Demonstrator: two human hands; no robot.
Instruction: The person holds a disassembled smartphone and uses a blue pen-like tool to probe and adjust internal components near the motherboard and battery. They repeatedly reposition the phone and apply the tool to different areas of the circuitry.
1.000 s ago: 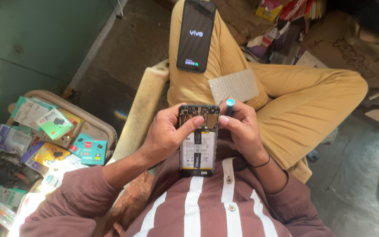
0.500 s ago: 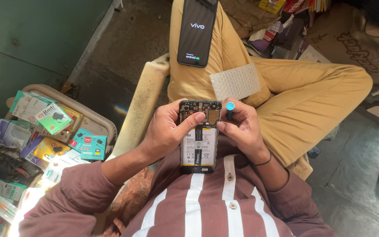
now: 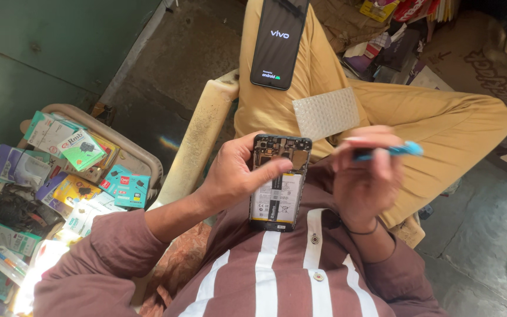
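Over the lap, the left hand clasps an opened rectangular phone, thumb across its flat battery, while to its right the blurred right hand pinches a slim blue tool.

phone and pad crowd lap

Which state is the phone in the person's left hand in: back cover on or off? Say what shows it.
Off. The phone in the left hand shows its bare battery and inner parts; no cover hides them.
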